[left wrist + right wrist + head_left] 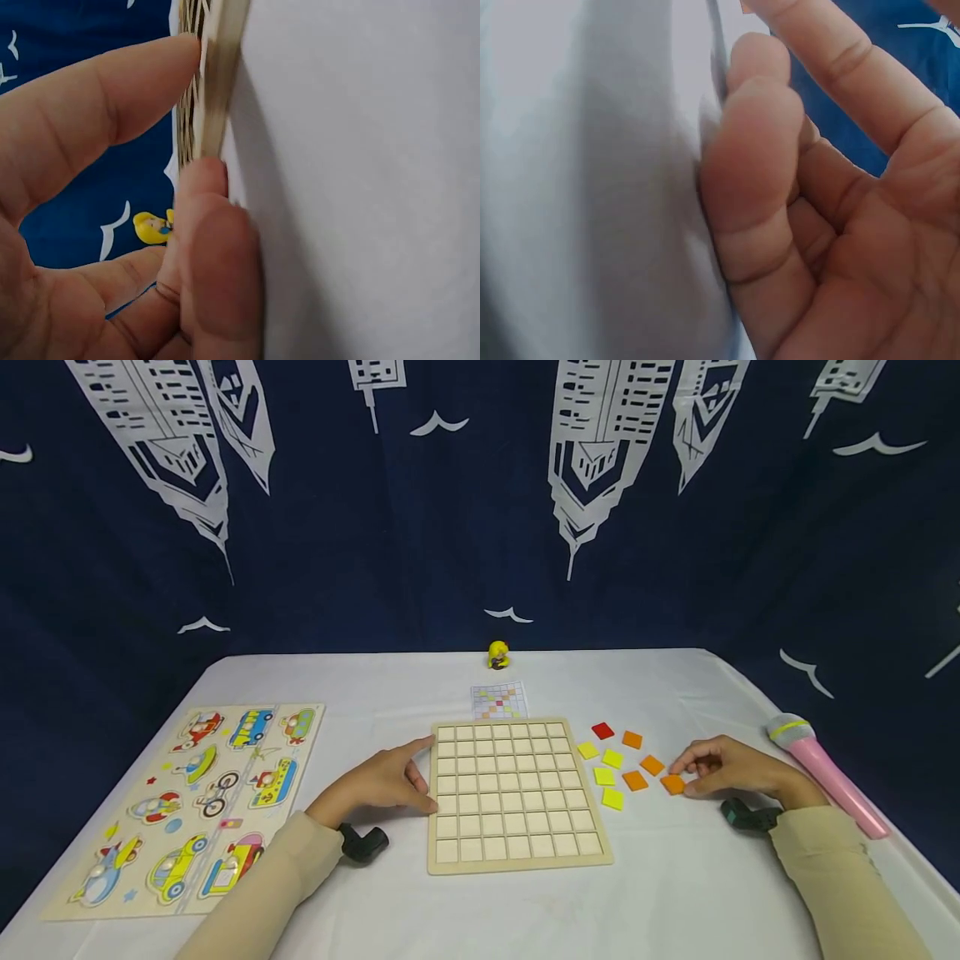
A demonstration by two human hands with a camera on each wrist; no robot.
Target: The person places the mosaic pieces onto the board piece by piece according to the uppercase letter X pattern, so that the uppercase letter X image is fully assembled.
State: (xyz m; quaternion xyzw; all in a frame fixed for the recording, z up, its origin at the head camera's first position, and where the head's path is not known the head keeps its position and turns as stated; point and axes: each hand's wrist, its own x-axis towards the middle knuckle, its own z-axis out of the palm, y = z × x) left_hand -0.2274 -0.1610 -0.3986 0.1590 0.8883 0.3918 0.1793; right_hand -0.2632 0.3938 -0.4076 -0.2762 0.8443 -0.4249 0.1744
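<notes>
Beige sleeves (270, 877): pair, fabric, nearest, one each side of the board. Grid board (517, 793): pale wood, raised rim, near-square, sides running away from the wearer; shallow square cells, bare wood floors. Left hand (378, 781): at the board's left edge, thumb and index finger spread wide, touching it. Right hand (723, 768): right of the board, thumb and index finger pinching an orange tile (671, 786), flat, square, askew to the board. Loose tiles (612, 759): one red, four yellow, three orange, just right of the board. Pattern card (498, 701): printed grid, just beyond the board.
</notes>
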